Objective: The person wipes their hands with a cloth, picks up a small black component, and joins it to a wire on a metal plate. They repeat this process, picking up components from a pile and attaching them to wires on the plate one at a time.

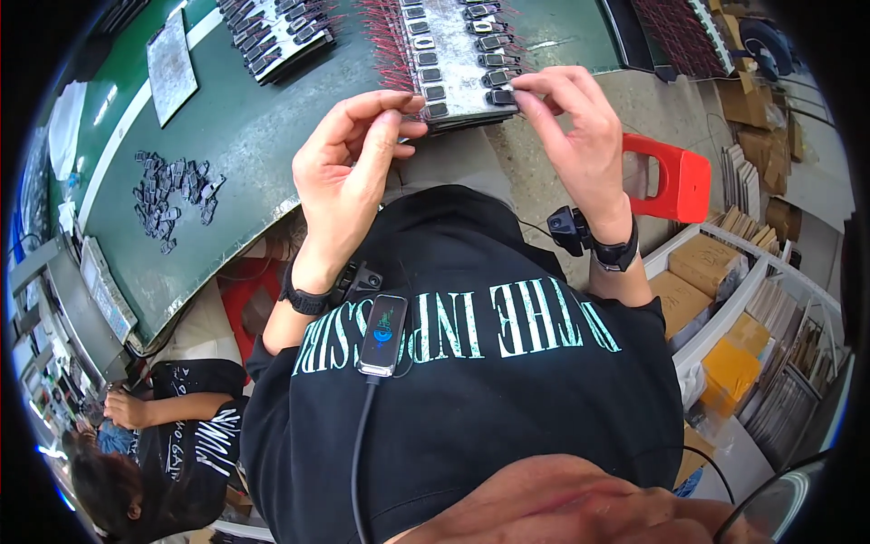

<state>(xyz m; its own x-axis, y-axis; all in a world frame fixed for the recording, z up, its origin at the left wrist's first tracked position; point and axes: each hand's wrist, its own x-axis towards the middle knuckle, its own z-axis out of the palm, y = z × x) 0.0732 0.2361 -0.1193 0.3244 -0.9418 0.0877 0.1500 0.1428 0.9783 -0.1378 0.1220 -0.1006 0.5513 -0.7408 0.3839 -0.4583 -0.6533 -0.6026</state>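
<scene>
In front of me a pale board (pixel 459 54) carries two rows of small black rectangular modules (pixel 435 92), with thin red wires sticking out along both sides. My left hand (pixel 349 163) hovers at the board's near left corner, fingers loosely curled and apart, and I see nothing held in it. At the near right corner, my right hand (pixel 580 136) brings thumb and forefinger together against the edge of the nearest black module (pixel 499 97). Whatever lies between those fingertips is too small to make out. The board's front end overhangs the table edge, close to my body.
Loose small black parts (pixel 172 195) lie heaped on the green table (pixel 245 136). Another loaded board (pixel 281 45) and a bare plate (pixel 172 68) sit farther back. A red stool (pixel 684 181) and boxes (pixel 702 263) stand at right; a person (pixel 181 426) works at lower left.
</scene>
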